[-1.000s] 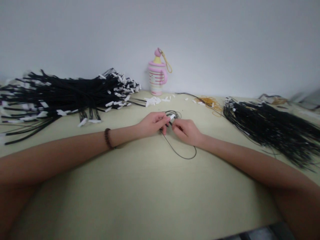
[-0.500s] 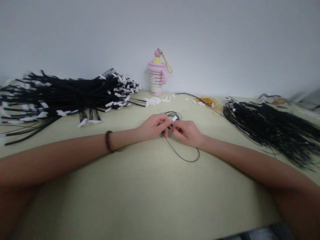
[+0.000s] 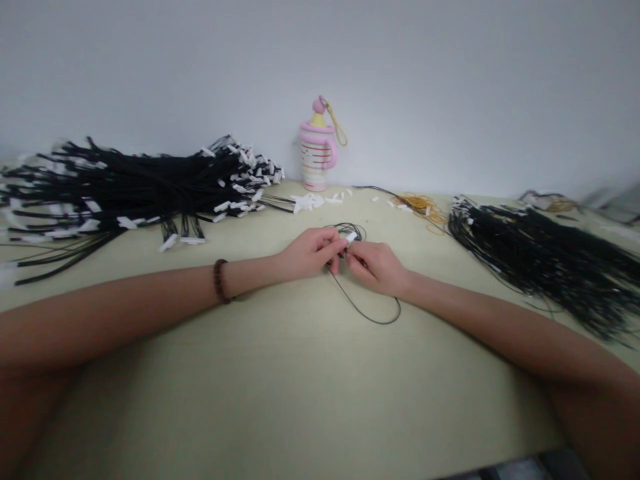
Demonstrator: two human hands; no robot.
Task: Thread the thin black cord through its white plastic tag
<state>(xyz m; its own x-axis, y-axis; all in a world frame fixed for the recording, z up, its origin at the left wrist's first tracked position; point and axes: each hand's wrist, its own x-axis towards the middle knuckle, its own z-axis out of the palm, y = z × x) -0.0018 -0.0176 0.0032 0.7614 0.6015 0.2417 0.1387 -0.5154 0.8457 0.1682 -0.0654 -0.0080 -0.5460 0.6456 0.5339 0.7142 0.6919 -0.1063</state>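
Note:
My left hand (image 3: pixel 313 253) is closed in a pinch, with a small white connector (image 3: pixel 351 237) showing at its fingertips. Close beside it, my right hand (image 3: pixel 376 267) is closed with curled fingers at the same spot, on a thin black cable (image 3: pixel 367 319). One loop of that cable hangs down toward me and lies on the table below the right hand. More coils of black cable (image 3: pixel 356 229) lie just behind the fingertips. The exact contact between fingers, connector and cable is too small to make out.
A large bundle of black cables with white ends (image 3: pixel 165 180) lies at the left. Another black cable bundle (image 3: pixel 545 260) spreads at the right. Loose white pieces (image 3: pixel 309 202), a pink striped cup (image 3: pixel 316 157) and yellow rubber bands (image 3: pixel 423 205) line the wall.
The whole view has shifted slightly, so everything sits a little further right. Both hands keep nearly the same pose at the white connector.

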